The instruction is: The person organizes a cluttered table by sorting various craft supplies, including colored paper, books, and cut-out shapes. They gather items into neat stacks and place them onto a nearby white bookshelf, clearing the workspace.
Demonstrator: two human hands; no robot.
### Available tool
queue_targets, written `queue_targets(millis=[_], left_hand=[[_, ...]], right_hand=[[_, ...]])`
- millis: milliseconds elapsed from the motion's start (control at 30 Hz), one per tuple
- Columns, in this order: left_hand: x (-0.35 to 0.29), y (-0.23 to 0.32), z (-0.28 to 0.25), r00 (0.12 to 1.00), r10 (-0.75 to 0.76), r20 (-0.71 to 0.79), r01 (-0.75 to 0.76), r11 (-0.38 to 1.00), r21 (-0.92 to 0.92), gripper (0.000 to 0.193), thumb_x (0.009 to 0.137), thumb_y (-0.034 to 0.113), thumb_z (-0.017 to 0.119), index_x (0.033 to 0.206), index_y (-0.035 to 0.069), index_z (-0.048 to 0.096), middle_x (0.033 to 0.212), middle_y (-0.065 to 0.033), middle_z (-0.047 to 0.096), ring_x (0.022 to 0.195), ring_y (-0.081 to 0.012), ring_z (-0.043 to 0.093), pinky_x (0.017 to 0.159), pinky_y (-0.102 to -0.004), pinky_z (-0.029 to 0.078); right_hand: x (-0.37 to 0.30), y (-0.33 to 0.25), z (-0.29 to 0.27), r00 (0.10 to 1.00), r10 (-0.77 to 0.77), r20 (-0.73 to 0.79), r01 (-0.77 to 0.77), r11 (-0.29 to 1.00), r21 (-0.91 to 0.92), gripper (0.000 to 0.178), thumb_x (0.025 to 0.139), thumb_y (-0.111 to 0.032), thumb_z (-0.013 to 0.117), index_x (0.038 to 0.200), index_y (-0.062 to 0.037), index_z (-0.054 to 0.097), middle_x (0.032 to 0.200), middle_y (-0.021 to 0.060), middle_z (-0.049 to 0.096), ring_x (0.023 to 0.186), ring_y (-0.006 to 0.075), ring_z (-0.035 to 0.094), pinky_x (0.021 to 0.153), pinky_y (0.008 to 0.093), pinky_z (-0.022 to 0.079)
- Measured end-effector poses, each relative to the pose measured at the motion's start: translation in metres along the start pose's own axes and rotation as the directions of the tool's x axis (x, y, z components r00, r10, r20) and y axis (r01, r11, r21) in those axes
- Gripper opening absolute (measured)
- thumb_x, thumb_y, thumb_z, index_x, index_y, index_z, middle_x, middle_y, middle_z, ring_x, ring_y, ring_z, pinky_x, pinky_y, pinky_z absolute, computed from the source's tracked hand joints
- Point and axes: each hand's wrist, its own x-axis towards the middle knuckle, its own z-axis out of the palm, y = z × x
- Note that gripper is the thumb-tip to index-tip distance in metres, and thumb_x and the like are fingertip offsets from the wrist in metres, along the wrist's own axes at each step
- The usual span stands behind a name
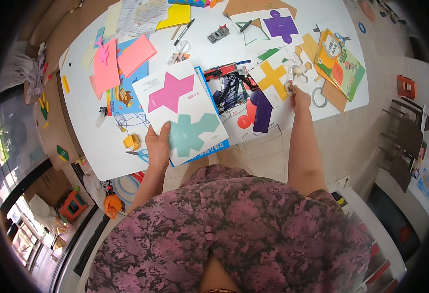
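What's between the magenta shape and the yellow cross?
In the head view, tangled dark cords and the edge of a blue sheet lie between the magenta shape and the yellow cross.

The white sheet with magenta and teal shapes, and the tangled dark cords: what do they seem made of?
White printed sheet: matte paper or card, likely; flat, without glare. Tangled dark cords: perhaps textile or plastic; thin, flexible loops, finish unclear.

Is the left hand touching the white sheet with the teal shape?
Touching: the head view shows the left hand gripping the white sheet, its thumb on top.
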Motion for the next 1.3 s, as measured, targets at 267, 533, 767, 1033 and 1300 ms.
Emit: queue_targets(millis=[267, 533, 767, 1033, 1300], left_hand=[[-0.011, -0.007, -0.009, 0.999, -0.032, 0.002, 0.032, 0.999, -0.024, 0.027, 0.088, 0.014, 0.058, 0.109, -0.001, 0.052, 0.1, -0.0061, 0.061, 0.086, -0.01, 0.055, 0.076, -0.0239, 0.044], [-0.013, -0.015, -0.019, 1.0, -0.017, 0.001, 0.017, 1.0, 0.009, 0.025, 0.088, 0.013, 0.057, 0.108, -0.001, 0.052, 0.098, -0.0059, 0.061, 0.086, -0.0098, 0.055, 0.075, -0.0238, 0.044], [-0.014, -0.016, -0.024, 0.999, 0.036, 0.02, -0.038, 0.995, 0.098, 0.025, 0.087, 0.014, 0.058, 0.107, -0.001, 0.053, 0.097, -0.0063, 0.062, 0.085, -0.0098, 0.055, 0.075, -0.024, 0.045], [-0.018, -0.026, -0.032, 0.999, 0.034, 0.022, -0.037, 0.989, 0.146, 0.026, 0.088, 0.014, 0.057, 0.108, -0.001, 0.052, 0.098, -0.0071, 0.062, 0.084, -0.0109, 0.056, 0.074, -0.0246, 0.045], [-0.021, -0.024, -0.034, 0.999, 0.045, 0.022, -0.047, 0.991, 0.122, 0.025, 0.088, 0.013, 0.057, 0.108, -0.001, 0.053, 0.097, -0.0058, 0.062, 0.084, -0.0099, 0.055, 0.075, -0.0244, 0.045]], right_hand=[[0.041, -0.003, 0.007, 0.967, -0.198, -0.163, 0.191, 0.98, -0.059, 0.038, 0.066, -0.022, 0.075, 0.088, 0.0021, 0.055, 0.077, 0.012, 0.06, 0.065, 0.0211, 0.058, 0.061, 0.032, 0.048], [0.044, -0.018, 0.035, 0.913, -0.406, -0.049, 0.387, 0.896, -0.216, 0.034, 0.068, -0.026, 0.072, 0.082, 0.0004, 0.056, 0.076, 0.0134, 0.06, 0.07, 0.0223, 0.06, 0.065, 0.0373, 0.049], [-0.007, -0.056, 0.026, 0.636, -0.746, -0.198, 0.614, 0.644, -0.457, 0.053, 0.072, -0.031, 0.069, 0.113, -0.0025, 0.052, 0.114, 0.0145, 0.055, 0.096, 0.0301, 0.057, 0.082, 0.0372, 0.045], [0.026, -0.046, 0.046, 0.956, -0.261, -0.135, 0.166, 0.859, -0.483, 0.067, 0.062, -0.038, 0.075, 0.107, 0.0085, 0.054, 0.1, 0.0219, 0.061, 0.095, 0.0299, 0.061, 0.081, 0.0348, 0.048], [0.023, -0.05, 0.05, 0.828, -0.56, -0.027, 0.56, 0.824, 0.08, 0.025, 0.076, -0.016, 0.067, 0.096, -0.0019, 0.062, 0.082, 0.005, 0.061, 0.073, 0.011, 0.056, 0.064, 0.0259, 0.044]])
